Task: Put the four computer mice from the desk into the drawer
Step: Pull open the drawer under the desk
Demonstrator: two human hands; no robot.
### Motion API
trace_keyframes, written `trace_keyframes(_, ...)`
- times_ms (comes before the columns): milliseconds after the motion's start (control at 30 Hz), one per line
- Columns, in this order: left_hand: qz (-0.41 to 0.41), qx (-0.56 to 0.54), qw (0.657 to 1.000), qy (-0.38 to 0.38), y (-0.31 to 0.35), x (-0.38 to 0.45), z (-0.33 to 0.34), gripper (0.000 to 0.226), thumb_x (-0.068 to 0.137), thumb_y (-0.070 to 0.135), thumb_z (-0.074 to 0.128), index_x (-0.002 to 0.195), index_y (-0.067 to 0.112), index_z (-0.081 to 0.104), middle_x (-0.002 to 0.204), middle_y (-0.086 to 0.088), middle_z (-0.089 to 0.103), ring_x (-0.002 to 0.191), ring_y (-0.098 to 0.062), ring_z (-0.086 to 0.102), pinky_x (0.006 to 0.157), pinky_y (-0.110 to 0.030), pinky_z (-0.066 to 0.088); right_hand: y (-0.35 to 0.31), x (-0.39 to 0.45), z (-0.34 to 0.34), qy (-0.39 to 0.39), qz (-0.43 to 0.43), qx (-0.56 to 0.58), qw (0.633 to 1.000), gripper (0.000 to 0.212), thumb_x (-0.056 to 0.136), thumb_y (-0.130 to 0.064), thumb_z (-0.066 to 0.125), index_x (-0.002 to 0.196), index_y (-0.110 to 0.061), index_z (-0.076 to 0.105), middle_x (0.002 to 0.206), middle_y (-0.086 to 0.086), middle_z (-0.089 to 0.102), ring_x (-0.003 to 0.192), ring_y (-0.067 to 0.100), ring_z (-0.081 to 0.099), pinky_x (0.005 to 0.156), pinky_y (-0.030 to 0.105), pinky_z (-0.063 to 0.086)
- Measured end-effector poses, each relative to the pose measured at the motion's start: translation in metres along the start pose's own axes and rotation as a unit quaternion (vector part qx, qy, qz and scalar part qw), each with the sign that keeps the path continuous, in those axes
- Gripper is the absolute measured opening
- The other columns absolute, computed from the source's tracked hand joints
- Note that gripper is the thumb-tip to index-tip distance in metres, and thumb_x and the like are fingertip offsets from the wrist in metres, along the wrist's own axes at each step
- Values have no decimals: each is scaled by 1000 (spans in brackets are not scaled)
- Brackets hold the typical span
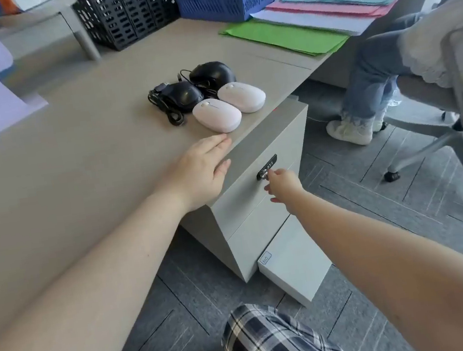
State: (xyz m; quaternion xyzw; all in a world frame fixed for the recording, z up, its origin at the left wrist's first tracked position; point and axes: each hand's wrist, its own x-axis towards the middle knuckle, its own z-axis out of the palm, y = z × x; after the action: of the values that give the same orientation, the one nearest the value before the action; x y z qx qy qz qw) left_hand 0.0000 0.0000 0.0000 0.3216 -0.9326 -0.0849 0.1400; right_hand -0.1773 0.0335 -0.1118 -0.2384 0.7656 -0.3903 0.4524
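Reaching my right hand to the drawer, grip pinching its lock. Left hand lies spread on the surface. All four mice left, drawer looks closed.

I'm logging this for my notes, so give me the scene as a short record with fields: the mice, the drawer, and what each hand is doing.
mice on desk: four, grouped near the desk edge
white mice: two, near one, far one
black mice: two with cables, left one, right one
drawer: top drawer front of the cabinet, looks closed
lock: black combination lock on the drawer front
left hand: flat on the desk edge, holding nothing
right hand: fingertips at the lock
mice in drawer: none seen
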Motion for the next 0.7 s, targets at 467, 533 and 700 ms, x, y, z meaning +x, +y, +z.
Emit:
trace_keyframes(467,-14,23,1000,15,2,1,1,51,88,25,43,133,4,51,140,-12,51,129,-28,46,107,-38,37,0,-6,-16,6,21,-40,999,17,93,-13,36,95,-10,52,86,10,54,75,23,47,75,36,44)
trace_keyframes(533,-16,21,1000,7,2,0,0,52,88,28,40,133,3,51,140,-13,50,130,-28,46,108,-41,37,5,-7,-29,70,-42,-178,981,22,89,-13,39,104,-9,55,108,14,56,101,30,49,83,40,46)
trace_keyframes(700,-30,74,997,-24,11,-4,-2,50,97,27,38,144,10,34,153,-5,33,140,-20,31,110,-39,32,-8,-24,-33,167,-361,-308,864,40,95,-15,42,134,-12,47,137,5,53,136,26,36,112,40,32)
